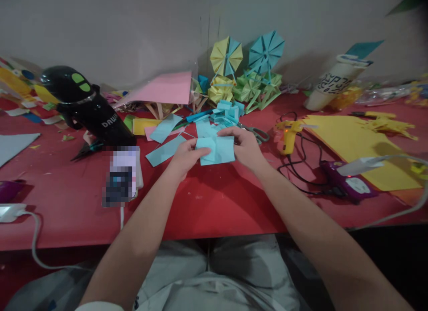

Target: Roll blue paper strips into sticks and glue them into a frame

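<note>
I've got left fingers (pixel 203 153) and right fingers (pixel 231 131) gripping a blue sheet (pixel 220 150) over the surface (pixel 207 208) — creased but flat, so shaping seems mostly left — while flat blue strips (pixel 165 151) wait and finished-looking paper fans (pixel 266 52) stand behind.

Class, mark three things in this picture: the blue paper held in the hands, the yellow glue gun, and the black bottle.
Held blue paper (pixel 221 151): head view, middle of its upper face.
Yellow glue gun (pixel 289 138): head view, on its handle.
Black bottle (pixel 92 115): head view, on its body below the lid.
</note>
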The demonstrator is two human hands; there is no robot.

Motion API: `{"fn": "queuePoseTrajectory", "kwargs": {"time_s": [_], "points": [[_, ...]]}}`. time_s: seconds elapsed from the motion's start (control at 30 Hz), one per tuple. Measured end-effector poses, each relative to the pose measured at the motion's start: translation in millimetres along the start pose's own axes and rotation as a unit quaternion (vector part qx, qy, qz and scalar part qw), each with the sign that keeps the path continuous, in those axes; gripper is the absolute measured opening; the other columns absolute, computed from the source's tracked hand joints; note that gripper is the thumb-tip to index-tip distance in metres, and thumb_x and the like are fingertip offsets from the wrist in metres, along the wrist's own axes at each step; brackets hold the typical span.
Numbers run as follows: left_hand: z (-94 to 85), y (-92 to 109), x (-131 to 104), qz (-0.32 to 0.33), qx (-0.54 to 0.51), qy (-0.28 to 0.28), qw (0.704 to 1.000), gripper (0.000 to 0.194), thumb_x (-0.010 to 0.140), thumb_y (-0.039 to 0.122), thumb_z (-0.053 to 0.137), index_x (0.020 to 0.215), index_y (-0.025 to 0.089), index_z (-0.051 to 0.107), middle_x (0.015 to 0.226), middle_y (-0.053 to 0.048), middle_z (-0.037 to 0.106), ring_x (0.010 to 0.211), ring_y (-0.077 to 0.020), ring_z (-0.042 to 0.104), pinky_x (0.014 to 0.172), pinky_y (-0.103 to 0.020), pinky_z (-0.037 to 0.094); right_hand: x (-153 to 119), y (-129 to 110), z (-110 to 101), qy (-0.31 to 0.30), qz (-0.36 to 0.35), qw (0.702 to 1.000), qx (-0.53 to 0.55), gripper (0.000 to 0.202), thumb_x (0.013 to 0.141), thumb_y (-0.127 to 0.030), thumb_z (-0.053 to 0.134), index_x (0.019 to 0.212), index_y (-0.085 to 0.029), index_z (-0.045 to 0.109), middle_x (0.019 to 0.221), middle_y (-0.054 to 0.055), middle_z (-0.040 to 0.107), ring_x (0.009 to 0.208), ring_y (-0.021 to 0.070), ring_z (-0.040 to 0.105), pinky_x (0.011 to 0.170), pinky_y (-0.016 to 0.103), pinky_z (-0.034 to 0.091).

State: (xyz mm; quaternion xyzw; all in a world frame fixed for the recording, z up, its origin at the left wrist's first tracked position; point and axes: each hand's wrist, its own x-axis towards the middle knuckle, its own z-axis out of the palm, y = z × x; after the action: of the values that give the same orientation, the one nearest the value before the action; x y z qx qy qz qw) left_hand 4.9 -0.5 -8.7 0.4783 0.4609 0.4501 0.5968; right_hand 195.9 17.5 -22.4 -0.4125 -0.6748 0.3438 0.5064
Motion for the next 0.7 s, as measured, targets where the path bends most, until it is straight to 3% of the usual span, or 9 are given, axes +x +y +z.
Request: {"fn": "queuePoseTrajectory", "kwargs": {"time_s": [0.1,0.2,0.33,0.43,0.57,0.7], "points": [[0.3,-2.0,-0.3,0.017,0.037,-0.005,0.999,0.022,0.062,0.026,0.082,0.076,0.015,0.07,0.074,-0.003,0.07,0.069,-0.0155,0.063,0.069,-0.029,0.051,-0.6,0.2,-0.4,-0.01,-0.024,0.999,-0.046,0.023,0.072,-0.018,0.059,0.09,-0.021,0.073,0.089,0.004,0.073,0.085,0.021,0.067,0.076,0.037,0.055],[-0.3,-4.0,0.2,0.04,0.075,0.004,0.996,0.022,0.062,0.026,0.082,0.077,0.016,0.068,0.073,-0.002,0.069,0.067,-0.0165,0.063,0.065,-0.029,0.05,-2.4,-1.7,0.5,-0.011,-0.076,0.99,-0.117,0.03,0.07,-0.013,0.056,0.093,-0.021,0.073,0.099,0.006,0.073,0.092,0.023,0.067,0.08,0.039,0.054],[-1.9,-5.7,2.2,0.058,0.097,0.039,0.993,0.027,0.064,0.026,0.081,0.083,0.018,0.064,0.071,-0.001,0.068,0.065,-0.0172,0.064,0.061,-0.028,0.049,-5.0,-2.2,3.3,-0.017,-0.086,0.984,-0.154,0.047,0.071,-0.014,0.058,0.116,-0.022,0.067,0.117,0.009,0.071,0.104,0.0256,0.065,0.081,0.039,0.054],[-2.7,-7.5,3.8,0.083,0.113,0.046,0.989,0.022,0.069,0.027,0.078,0.077,0.019,0.061,0.066,0.001,0.063,0.061,-0.0146,0.06,0.057,-0.025,0.045,-5.5,1.2,4.7,-0.015,-0.068,0.986,-0.148,0.055,0.073,-0.016,0.06,0.127,-0.021,0.061,0.118,0.011,0.07,0.101,0.0254,0.066,0.08,0.039,0.055],[-3.0,-10.5,4.9,0.1,0.125,0.03,0.987,0.02,0.069,0.028,0.077,0.075,0.018,0.06,0.065,0.003,0.06,0.06,-0.0126,0.057,0.056,-0.024,0.043,-5.1,4.4,5.0,-0.029,-0.063,0.986,-0.148,0.038,0.076,-0.015,0.057,0.112,-0.02,0.068,0.106,0.007,0.073,0.093,0.0238,0.067,0.082,0.038,0.053],[-3.1,-10.9,4.5,0.11,0.143,0.002,0.984,0.025,0.065,0.023,0.077,0.087,0.017,0.065,0.081,-0.001,0.069,0.074,-0.0162,0.064,0.066,-0.026,0.05,-5.0,5.1,6.5,-0.019,-0.05,0.99,-0.131,0.029,0.078,-0.018,0.059,0.105,-0.022,0.068,0.094,0.004,0.072,0.084,0.0202,0.065,0.077,0.035,0.052]]}}
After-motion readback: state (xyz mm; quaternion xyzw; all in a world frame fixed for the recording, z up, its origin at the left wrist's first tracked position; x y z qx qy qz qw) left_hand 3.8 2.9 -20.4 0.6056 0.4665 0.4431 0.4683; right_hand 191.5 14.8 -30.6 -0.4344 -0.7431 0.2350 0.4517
